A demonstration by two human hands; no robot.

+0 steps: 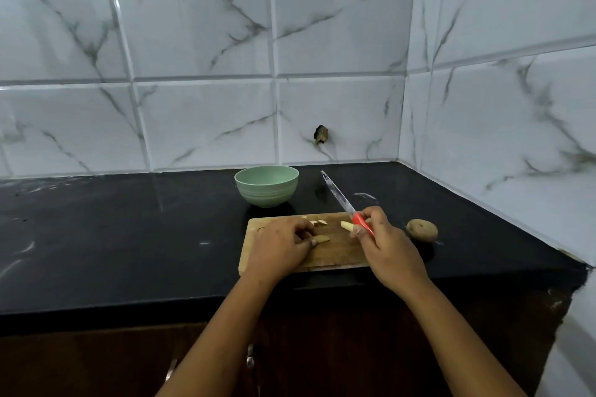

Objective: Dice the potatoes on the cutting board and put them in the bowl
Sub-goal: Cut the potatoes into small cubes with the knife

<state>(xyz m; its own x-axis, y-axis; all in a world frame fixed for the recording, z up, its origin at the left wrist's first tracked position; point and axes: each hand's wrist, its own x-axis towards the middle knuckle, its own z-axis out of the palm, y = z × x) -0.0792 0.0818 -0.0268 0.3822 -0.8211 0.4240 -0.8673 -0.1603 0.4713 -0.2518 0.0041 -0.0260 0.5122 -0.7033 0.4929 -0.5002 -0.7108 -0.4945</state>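
Observation:
A wooden cutting board (335, 251) lies on the black counter. My left hand (279, 246) rests on its left part, fingertips pinching a potato wedge (322, 238). Small cut pieces (318, 222) lie near the board's far edge. My right hand (383, 245) grips a red-handled knife (342, 200), blade raised and pointing away to the upper left. A pale potato strip (346, 226) sits just left of that hand's fingertips; touching or not is unclear. A pale green bowl (267, 185) stands behind the board. A whole unpeeled potato (422, 230) lies to the right of the board.
The black counter (129, 235) runs left and ends in a tiled corner at the right. Marble-look wall tiles (206, 122) rise behind the bowl. The counter's front edge lies just below the board, with dark cabinets underneath.

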